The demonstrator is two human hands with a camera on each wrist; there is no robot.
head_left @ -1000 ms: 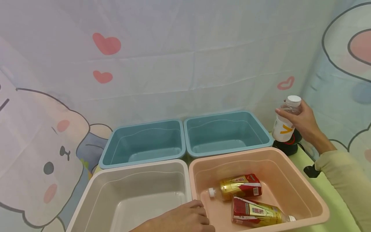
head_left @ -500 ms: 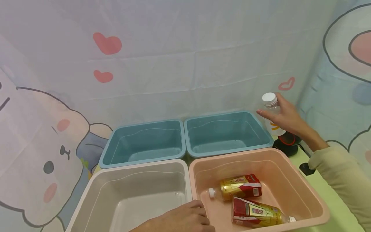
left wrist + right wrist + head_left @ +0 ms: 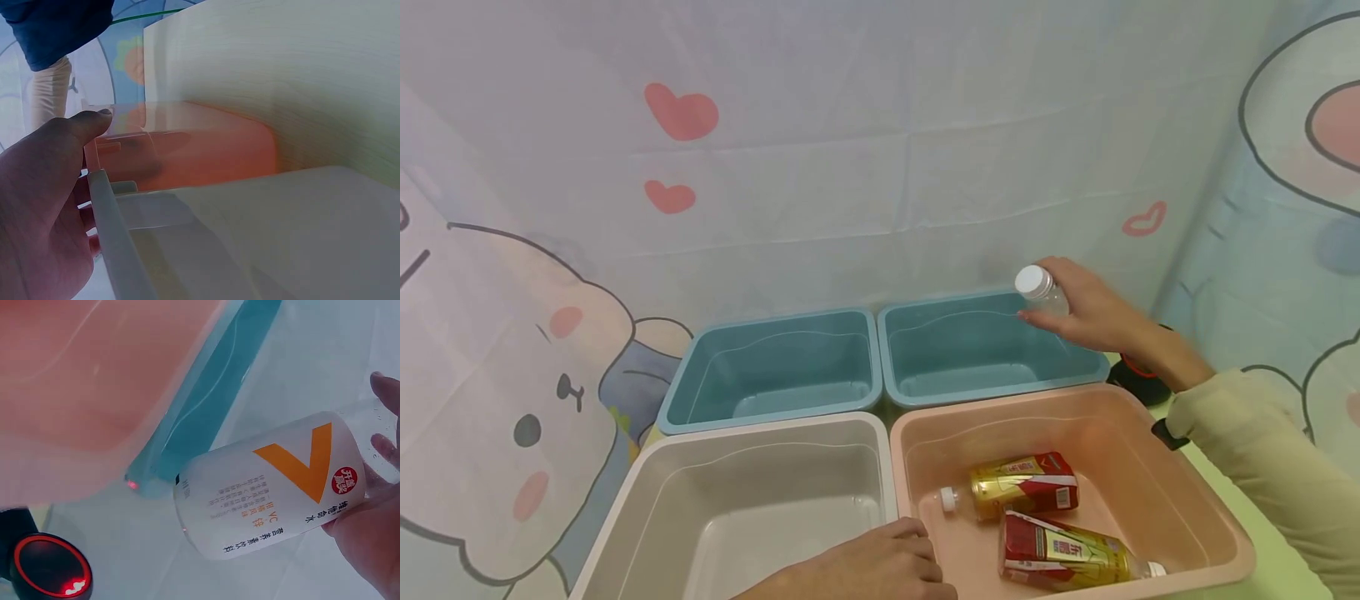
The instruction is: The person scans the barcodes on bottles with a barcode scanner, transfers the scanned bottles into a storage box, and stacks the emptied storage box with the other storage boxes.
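R hand (image 3: 1093,317): fingers curled round a clear bottle (image 3: 269,484), held tilted, white cap (image 3: 1033,282) pointing to 10 o'clock, over the right end of the blue bin (image 3: 925,387) at 1 o'clock. Wrist view shows a white label with an orange V mark; the hand grips near the shoulder, above the label.

L hand (image 3: 865,571): rests on the near rim where the white bin (image 3: 625,492) meets the pink bin (image 3: 1232,533), at 6 o'clock. Fingers loosely bent over the edge, holding nothing I can make out.

Handling, est.: thin plastic, smooth label, likely slick; walls prob. give under a squeeze. Contents look clear; fill level can't be read, so weight is uncertain. Best hold judged to be round the body at mid-label, or at the neck under the cap.

Pink bin holds two red-gold bottles (image 3: 1022,483), lying flat, near each other. Second blue bin (image 3: 692,400) at 11 o'clock.

Hidden: bottle body in head view is behind R hand. Black device w/ red ring (image 3: 50,569) at 3 o'clock is part-covered by the wrist. L wrist view is blurred; fingertips are cut off.
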